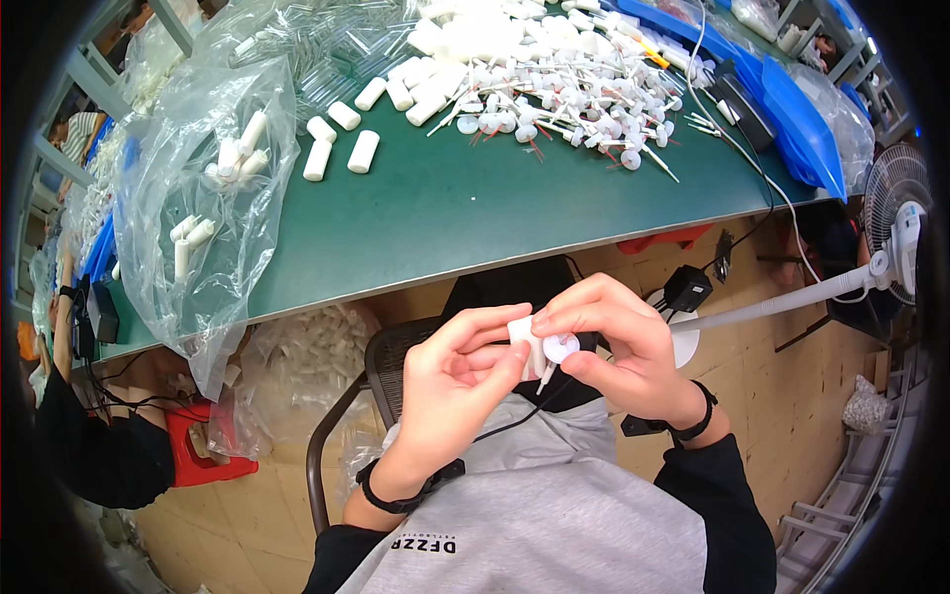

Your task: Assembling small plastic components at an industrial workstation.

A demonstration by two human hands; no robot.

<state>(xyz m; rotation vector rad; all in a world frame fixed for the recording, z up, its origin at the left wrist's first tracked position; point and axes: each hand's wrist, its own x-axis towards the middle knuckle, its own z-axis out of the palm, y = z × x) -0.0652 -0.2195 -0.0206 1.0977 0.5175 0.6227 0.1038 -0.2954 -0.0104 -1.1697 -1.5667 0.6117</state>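
My left hand [457, 374] is partly closed, pinching a short white cylinder [522, 333] between thumb and fingertips. The fingers are bent and layered behind the thumb, with a gap between them and the palm.

My right hand [629, 346] is likewise partly closed. Thumb and forefinger grip a small round translucent piece [560, 346] at its edge, and a fingertip reaches the upper end of the cylinder. A thin pale stem [546, 374] points downward below the round piece; I cannot tell whether the two are joined. Cylinder and round piece are side by side; whether they touch is unclear.

Both hands are raised in front of my body, over the lap side of the green table [416, 218] and clear of its near edge. The forearms rise from below and converge, palms turned roughly toward each other, wrists near level. A black band circles each wrist: the left band [388, 495] and the right band [701, 414].

On the table, loose white cylinders [364, 150] lie beyond the hands, beside a heap of round pieces with stems [564, 104]. A clear plastic bag [223, 262] hangs over the near edge at left, with several white pieces showing in it.
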